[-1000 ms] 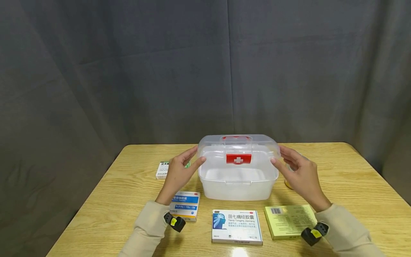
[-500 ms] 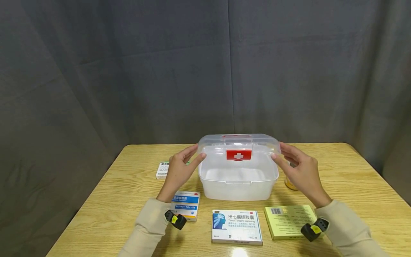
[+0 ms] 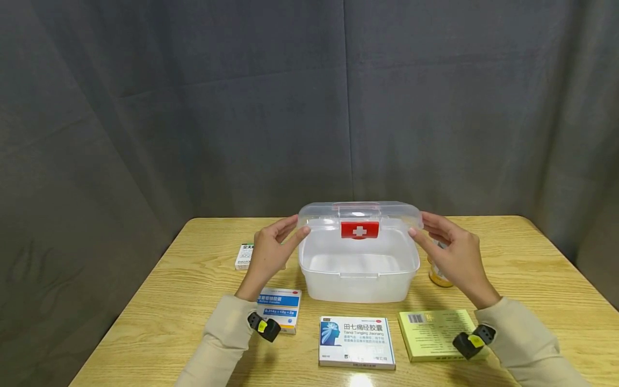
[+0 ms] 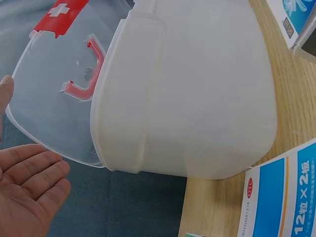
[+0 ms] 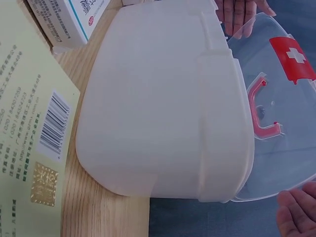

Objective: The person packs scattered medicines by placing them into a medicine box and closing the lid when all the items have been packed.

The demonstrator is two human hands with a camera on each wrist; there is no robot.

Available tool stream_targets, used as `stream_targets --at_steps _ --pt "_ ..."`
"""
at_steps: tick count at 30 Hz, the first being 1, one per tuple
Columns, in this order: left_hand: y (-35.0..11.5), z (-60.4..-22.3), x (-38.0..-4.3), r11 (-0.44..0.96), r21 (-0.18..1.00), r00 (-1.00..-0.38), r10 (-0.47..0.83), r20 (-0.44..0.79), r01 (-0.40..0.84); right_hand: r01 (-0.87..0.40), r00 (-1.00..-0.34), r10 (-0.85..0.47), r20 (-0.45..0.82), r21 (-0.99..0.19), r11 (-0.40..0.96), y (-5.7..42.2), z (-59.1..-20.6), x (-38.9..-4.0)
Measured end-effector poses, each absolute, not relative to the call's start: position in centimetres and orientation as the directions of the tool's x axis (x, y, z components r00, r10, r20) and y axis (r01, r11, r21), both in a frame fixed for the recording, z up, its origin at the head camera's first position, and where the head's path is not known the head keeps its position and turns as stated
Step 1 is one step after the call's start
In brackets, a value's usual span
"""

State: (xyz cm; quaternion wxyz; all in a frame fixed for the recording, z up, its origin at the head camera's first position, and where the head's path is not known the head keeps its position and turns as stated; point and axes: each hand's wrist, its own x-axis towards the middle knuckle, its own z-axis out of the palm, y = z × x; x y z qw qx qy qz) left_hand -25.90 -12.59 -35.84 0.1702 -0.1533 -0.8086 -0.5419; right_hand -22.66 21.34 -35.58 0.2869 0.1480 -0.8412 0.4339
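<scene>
A translucent plastic first-aid box [image 3: 358, 288] stands in the middle of the table in the head view, and nothing shows inside it. Its clear lid [image 3: 316, 212] is partly raised, with a red white-cross latch [image 3: 360, 230] at the front edge. My left hand [image 3: 271, 250] holds the lid's left end, thumb in front and fingers at the side. At the right end, my right hand [image 3: 456, 252] grips the lid the same way. Both wrist views show the lid [image 4: 47, 94] tipped up from the body, its red carry handle [image 5: 261, 113] folded flat on top.
Nearer the front lie a blue-and-white medicine box [image 3: 282, 310], a white one [image 3: 357, 342] with a blue head picture, and a yellow-green one [image 3: 435, 333]. Farther back are a small white-and-green box [image 3: 244, 256] at left and an orange-bottomed bottle [image 3: 440, 278], partly behind my right hand.
The lid's front edge and red latch have swung slightly upward, with both hands rising along with it. The box body and the medicine boxes have stayed in place.
</scene>
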Motion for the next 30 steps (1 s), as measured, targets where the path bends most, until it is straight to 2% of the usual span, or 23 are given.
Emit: stream_targets --at_steps 23,30 --pt "-12.9 -35.1 -27.0 0.355 0.825 -0.89 0.049 0.454 0.44 -0.494 -0.771 0.037 0.636 -0.633 0.597 21.1 -34.8 -23.4" --pt "-12.9 -34.8 -27.2 0.367 0.81 -0.878 0.04 0.477 0.457 -0.465 -0.79 0.034 0.612 -0.635 0.617 21.0 -34.4 -23.6"
